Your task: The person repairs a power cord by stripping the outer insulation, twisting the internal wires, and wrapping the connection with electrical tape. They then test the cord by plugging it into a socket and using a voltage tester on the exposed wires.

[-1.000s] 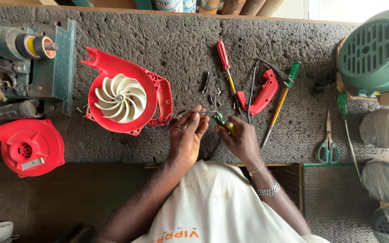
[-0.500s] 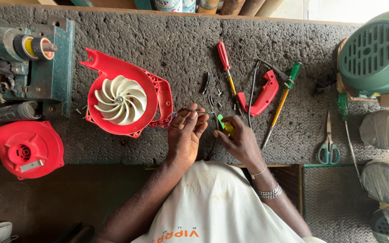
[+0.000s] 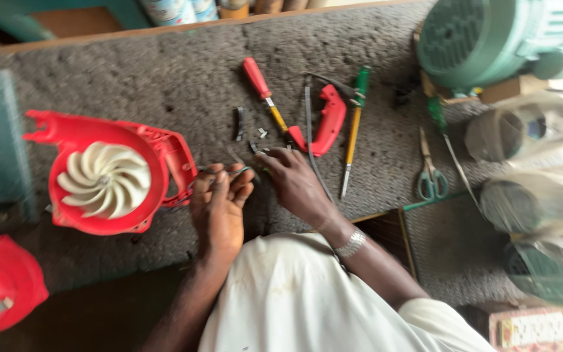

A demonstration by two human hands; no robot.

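My left hand (image 3: 219,205) and my right hand (image 3: 292,180) meet over a grey carpeted bench (image 3: 164,85). Both pinch thin wires (image 3: 213,175) that run to the red blower housing (image 3: 109,171) with its white fan wheel, just left of my left hand. The frame is blurred, so I cannot tell whether my right hand also holds a small tool. A red-handled screwdriver (image 3: 263,91), a red handle shell (image 3: 328,119) and a green-handled screwdriver (image 3: 354,117) lie just beyond my right hand.
A large green motor casing (image 3: 483,39) stands at the far right, with plastic-wrapped round parts (image 3: 529,195) below it. Green-handled scissors (image 3: 430,171) lie right of the screwdrivers. Another red housing half (image 3: 1,287) sits at the lower left. Small dark bits (image 3: 239,122) lie loose on the bench.
The camera has tilted and closed in, so everything appears shifted. My hands stay together on the wires beside the red housing; the green object seen in my right hand earlier no longer shows.
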